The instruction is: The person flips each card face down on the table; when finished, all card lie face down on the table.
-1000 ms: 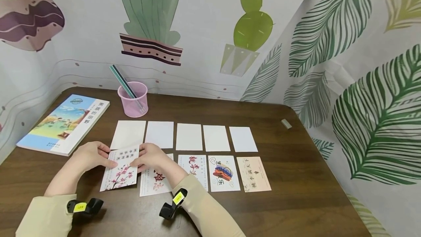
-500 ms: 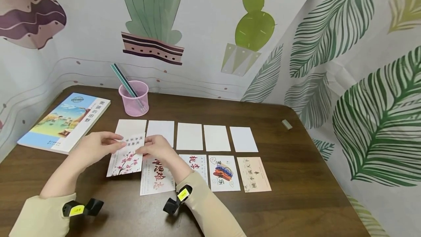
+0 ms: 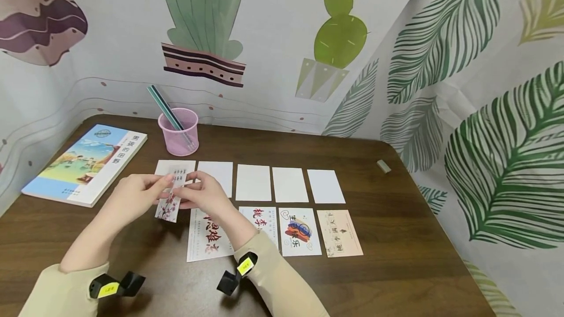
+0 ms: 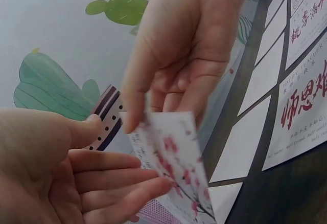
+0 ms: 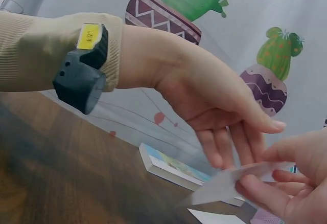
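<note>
A greeting card with pink blossoms (image 3: 168, 208) is tilted up above the table's left part in the head view. My right hand (image 3: 206, 192) pinches its edge between thumb and fingers. My left hand (image 3: 134, 197) is at the card's other side. In the left wrist view, the left hand's fingers (image 4: 122, 196) are extended with their tips at the card (image 4: 179, 165), and the thumb stands apart from it. The right wrist view shows the card (image 5: 219, 185) edge-on. Beneath the hands lies a cream blank card (image 3: 165, 165), partly covered. Nearby is a card with red calligraphy (image 3: 203, 243).
Several white blank cards (image 3: 253, 183) form the back row. In front are a card with red characters (image 3: 260, 216), a birthday-style card (image 3: 301, 232) and a peach card (image 3: 340, 234). A book (image 3: 85, 163), a pink pen cup (image 3: 179, 141) and an eraser-like block (image 3: 383, 166) stand around.
The blossom card has been lifted and moved away from the table's front, then turned so it looks narrower. My left hand has loosened its fingers from it; my right hand keeps its pinch.
</note>
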